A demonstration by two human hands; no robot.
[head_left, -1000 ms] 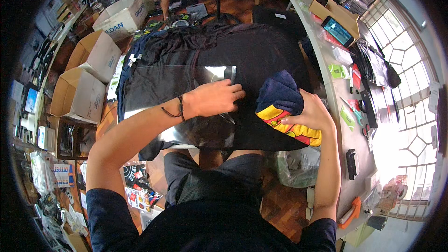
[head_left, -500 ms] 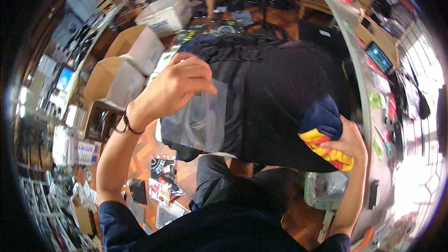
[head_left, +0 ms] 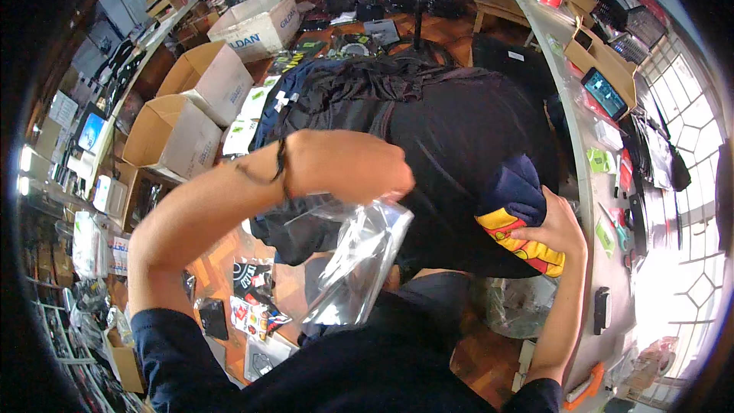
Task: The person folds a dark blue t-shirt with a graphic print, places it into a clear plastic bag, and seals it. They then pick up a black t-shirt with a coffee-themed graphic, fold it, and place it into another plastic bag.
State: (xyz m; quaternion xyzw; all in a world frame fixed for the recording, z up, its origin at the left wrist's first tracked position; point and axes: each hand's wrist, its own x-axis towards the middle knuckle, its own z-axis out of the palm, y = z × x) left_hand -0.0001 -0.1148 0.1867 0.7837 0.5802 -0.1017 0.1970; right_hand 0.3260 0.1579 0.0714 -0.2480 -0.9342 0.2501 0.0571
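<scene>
Two hands at work over a heap of dark garments [head_left: 459, 130]. Item, far left: open cardboard boxes [head_left: 172, 134] on the floor, beside stacked packets and shelving. Item, centre-left: left hand [head_left: 348, 164], fingers closed in a pinch on the top edge of a clear plastic bag [head_left: 352, 260], which hangs limp and crumpled, mouth not visibly open, over the person's lap. Item, right of centre: folded navy garment with red-and-yellow print [head_left: 520, 218], lying at the near edge of the heap; right hand [head_left: 554, 229] clamped on it, thumb on top. Handling note: the bag's mouth likely needs spreading before the folded piece can slide in flat; loose dark cloth between bag and garment may snag. Item, far right: long counter [head_left: 581, 183] crowded with small boxes, a tablet [head_left: 605, 93] and tools.
</scene>
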